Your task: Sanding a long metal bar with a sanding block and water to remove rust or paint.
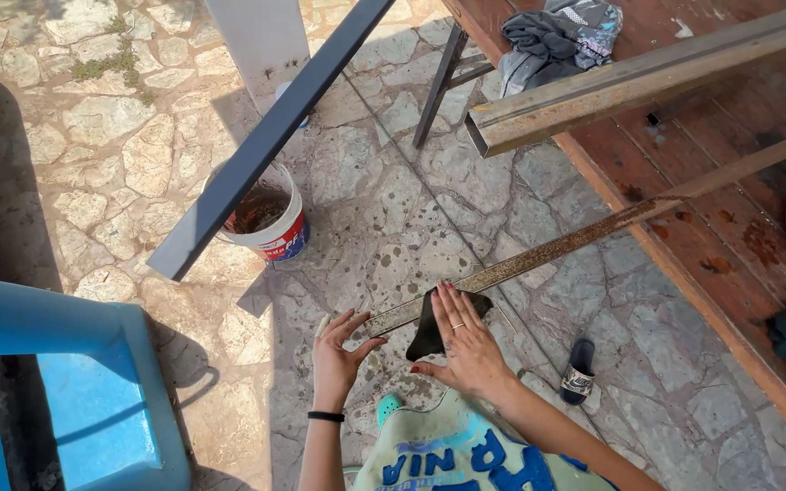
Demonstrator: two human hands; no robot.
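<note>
- Low centre: the right hand (pixel 466 345) lies flat, fingers spread, pressing a dark cloth (pixel 431 329) onto the near end of a long rusty metal bar (pixel 557 247)
- Just left, the left hand (pixel 338 345) is open, fingertips touching the bar's end, grasping nothing
- The bar runs up to the right onto a reddish wooden table (pixel 730 227)
- Lower right: a black sandal (pixel 580 371) on the stone paving (pixel 120 155)
- Left of centre: a white bucket (pixel 270 223) under a dark beam (pixel 266 136)
- Upper right: a rusty square tube (pixel 639 82)

Three metal bars: one dark (pixel 266 141), two rusty (pixel 639 82) (pixel 548 255). One white bucket (pixel 270 218) upper left, one black sandal (pixel 579 371) lower right. Two hands (pixel 337 350) (pixel 466 345) lower centre
</note>
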